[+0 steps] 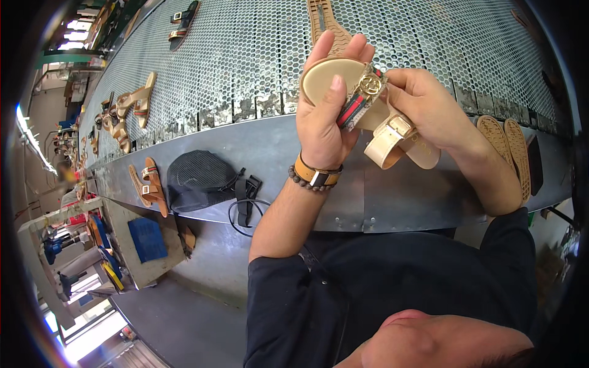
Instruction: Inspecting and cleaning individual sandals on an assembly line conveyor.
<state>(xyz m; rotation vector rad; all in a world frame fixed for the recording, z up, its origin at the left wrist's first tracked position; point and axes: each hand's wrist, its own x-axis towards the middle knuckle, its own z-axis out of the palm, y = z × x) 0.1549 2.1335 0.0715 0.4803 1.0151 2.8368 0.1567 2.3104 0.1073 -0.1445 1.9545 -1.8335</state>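
My left hand (325,104) grips the toe end of a beige sandal (325,76), thumb pressed on the insole. The sandal has a green and red striped strap with a round gold buckle (370,86) and a cream ankle strap (386,144) hanging below. My right hand (423,104) pinches the strap area beside the buckle. Both hands hold the sandal above the metal ledge (392,196) of a perforated conveyor (245,55). A watch and bead bracelet sit on my left wrist.
Two tan soles (509,153) lie tread up by my right forearm; another sole (322,18) rests on the belt behind the hands. A black mesh cap (196,178) and black strap lie on the ledge. More sandals (138,101) sit along the left; a dark pair (183,24) far back.
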